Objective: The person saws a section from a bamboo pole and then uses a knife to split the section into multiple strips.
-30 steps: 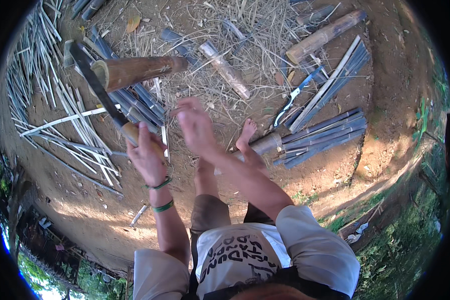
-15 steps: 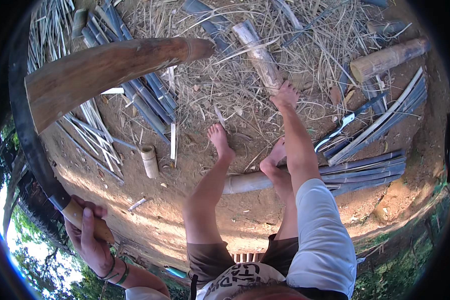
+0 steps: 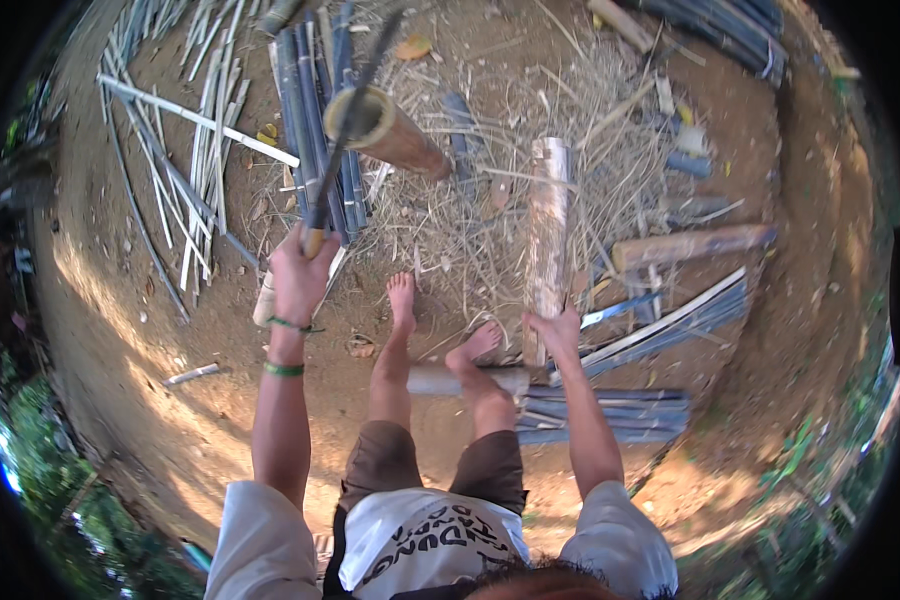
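My left hand [image 3: 302,272] is closed round the short wooden handle of a machete [image 3: 332,165] with a long dark blade. The blade lies across the open top end of a thick bamboo section [image 3: 405,145]; how deep it sits in the wall I cannot tell. My right hand [image 3: 558,332] is closed round the near part of a pale, scuffed wooden log [image 3: 547,225], which points away from me. My bare feet stand between the two hands.
Dark split bamboo strips [image 3: 305,110] lie beyond my left hand, pale slats [image 3: 215,150] farther left. Fibre shavings [image 3: 610,130] cover the middle ground. Right are a bamboo log [image 3: 695,245], a blue-and-white tool [image 3: 618,308] and a strip bundle [image 3: 610,415].
The machete and bamboo section have come down from near the camera, away from me. My right hand stays on the log, which now points straighter ahead. The view has shifted.
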Demonstrator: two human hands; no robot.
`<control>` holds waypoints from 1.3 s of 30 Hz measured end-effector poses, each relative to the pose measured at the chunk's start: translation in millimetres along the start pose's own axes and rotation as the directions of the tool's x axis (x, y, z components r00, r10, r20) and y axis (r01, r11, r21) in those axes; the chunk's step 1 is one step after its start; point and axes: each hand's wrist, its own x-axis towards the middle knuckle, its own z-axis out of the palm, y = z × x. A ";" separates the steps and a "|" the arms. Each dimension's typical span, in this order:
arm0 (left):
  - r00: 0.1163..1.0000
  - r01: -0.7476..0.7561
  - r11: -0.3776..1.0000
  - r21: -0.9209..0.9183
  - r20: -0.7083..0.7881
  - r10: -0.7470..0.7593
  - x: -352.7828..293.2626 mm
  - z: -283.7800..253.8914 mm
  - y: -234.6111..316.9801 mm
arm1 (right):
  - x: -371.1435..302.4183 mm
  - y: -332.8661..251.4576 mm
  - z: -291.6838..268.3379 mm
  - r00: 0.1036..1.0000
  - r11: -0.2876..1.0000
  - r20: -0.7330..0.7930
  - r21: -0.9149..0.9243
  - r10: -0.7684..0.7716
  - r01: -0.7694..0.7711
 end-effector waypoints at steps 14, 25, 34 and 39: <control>0.998 -0.066 0.997 -0.033 0.000 0.066 -16.5 19.8 13.2 | -96.2 -384.2 -83.9 0.529 0.561 -0.195 -0.203 -0.826 0.802; 0.996 -0.015 0.999 0.044 0.084 0.011 -28.1 26.3 13.6 | -92.7 -295.8 -49.3 0.951 0.914 0.186 -0.282 -0.246 0.291; 0.996 -0.015 0.996 0.082 0.092 0.007 -18.0 23.4 23.0 | -123.7 -304.5 -71.3 0.671 0.645 -0.051 -0.340 -0.740 0.685; 0.992 0.008 0.995 0.100 0.128 -0.021 -21.0 45.0 10.2 | -119.7 -227.0 -70.7 0.953 0.625 0.196 -0.720 -0.231 0.300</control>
